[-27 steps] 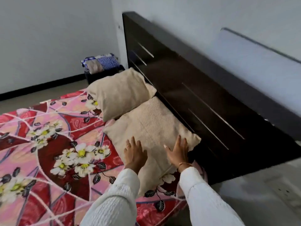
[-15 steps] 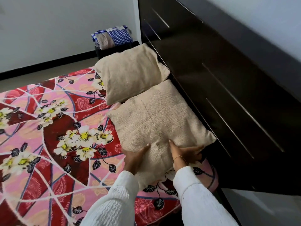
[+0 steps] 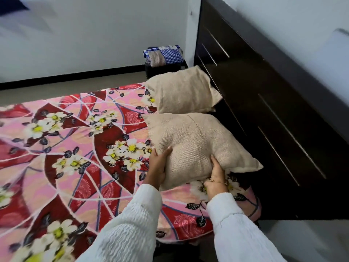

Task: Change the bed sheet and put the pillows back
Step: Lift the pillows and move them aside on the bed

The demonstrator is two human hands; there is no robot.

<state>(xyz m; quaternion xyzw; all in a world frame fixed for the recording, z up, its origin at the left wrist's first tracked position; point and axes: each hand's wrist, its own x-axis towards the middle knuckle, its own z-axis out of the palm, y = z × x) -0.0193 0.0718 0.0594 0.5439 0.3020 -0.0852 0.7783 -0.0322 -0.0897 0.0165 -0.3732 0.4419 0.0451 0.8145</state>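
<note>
From where I stood, the bed was covered by a floral sheet [image 3: 79, 148] in red and pink with white flowers, spread flat over the mattress. Two beige pillows lay at the head of it, close against the dark wooden headboard [image 3: 264, 103]. The far pillow [image 3: 181, 89] rested flat on the sheet, its corner touching the headboard. The near pillow [image 3: 196, 144] sat just beside it, the two edges almost meeting, and its near end was raised off the sheet. The person, in white textured sleeves [image 3: 132, 229], had both hands on that near end. The left hand [image 3: 157, 167] held the pillow's left corner, thumb lying on top of the fabric and the fingers tucked beneath and out of sight. The right hand [image 3: 217, 176] gripped the lower edge from underneath, thumb pressed up into the cover and the fingers curled around the seam; a thin bracelet [image 3: 217, 180] sat at the wrist. The pillow's right corner [image 3: 253, 166] jutted out past that hand toward the headboard. Beyond the bed, against the pale wall, a small dark stand [image 3: 162, 69] carried a folded bundle of blue checked cloth [image 3: 164, 54]. A strip of grey floor [image 3: 75, 84] ran between the bed and the wall.
</note>
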